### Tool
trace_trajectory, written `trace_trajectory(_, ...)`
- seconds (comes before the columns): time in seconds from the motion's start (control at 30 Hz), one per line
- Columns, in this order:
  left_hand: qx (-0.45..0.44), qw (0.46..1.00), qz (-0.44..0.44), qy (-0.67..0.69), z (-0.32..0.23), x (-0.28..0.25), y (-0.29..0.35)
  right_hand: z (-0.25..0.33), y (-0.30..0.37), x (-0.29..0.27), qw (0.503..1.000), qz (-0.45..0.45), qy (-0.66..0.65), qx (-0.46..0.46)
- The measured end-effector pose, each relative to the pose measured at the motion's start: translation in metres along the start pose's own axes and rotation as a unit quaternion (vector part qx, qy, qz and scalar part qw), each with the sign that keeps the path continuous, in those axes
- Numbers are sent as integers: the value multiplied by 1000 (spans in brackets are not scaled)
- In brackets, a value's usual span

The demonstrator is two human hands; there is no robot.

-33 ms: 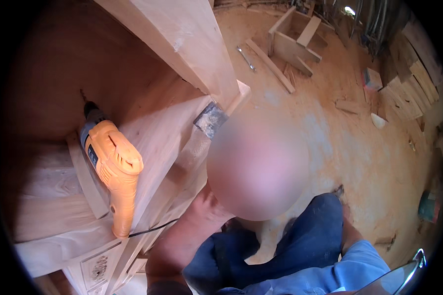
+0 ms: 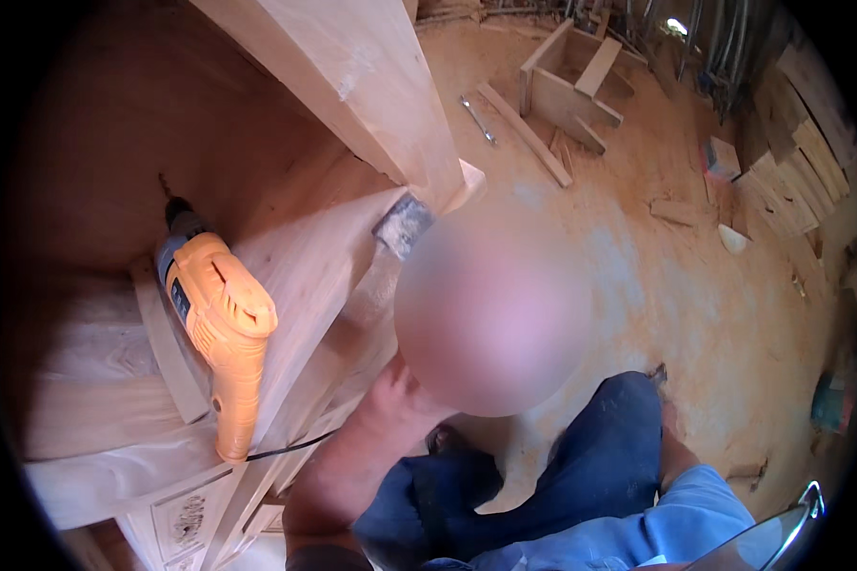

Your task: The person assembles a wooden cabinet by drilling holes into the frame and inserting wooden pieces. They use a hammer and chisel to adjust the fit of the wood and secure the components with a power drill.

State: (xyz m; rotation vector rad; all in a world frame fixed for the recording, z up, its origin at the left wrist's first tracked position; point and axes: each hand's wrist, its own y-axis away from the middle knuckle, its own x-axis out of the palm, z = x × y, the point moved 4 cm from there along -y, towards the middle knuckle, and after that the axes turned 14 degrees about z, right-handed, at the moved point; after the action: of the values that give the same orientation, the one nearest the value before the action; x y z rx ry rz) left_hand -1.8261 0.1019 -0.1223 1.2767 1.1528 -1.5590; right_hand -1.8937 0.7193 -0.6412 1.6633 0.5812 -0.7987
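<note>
My left forearm (image 2: 343,457) reaches up from the lower edge toward the wooden frame. A round blur covers most of my left hand (image 2: 405,385), so its fingers are hidden. At the blur's upper left edge, a dark, worn block dusted with pale powder (image 2: 404,226) lies against the frame's wooden rail (image 2: 328,233). Whether my fingers hold this block cannot be seen. On the right, my bare right forearm (image 2: 676,452), below a blue sleeve, passes behind my bent knee; the right hand is hidden there. An orange power drill (image 2: 229,295) with a bit fitted rests on the woodwork at left.
A thick wooden post (image 2: 381,86) rises beside the rail. A black cord (image 2: 295,444) runs near the drill handle. On the dusty floor lie a wrench (image 2: 478,119), a wood strip (image 2: 526,133) and an open wooden box frame (image 2: 562,100). Stacked boards (image 2: 781,190) stand at right.
My left hand has shifted slightly up and left, and the dusty block has moved a little the same way along the rail. The drill stays in place.
</note>
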Motion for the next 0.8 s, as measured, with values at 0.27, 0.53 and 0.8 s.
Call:
trace_trajectory(0.27,-29,999,-9,36,-3,-18,5,46,36,-14,993,28,93,-61)
trace_trajectory(0.53,-37,988,-72,129,-1,-35,2,41,-1,20,984,33,-137,-106)
trace_trajectory(0.8,-40,996,-51,57,-7,-27,-6,180,139,-254,803,22,-535,-262)
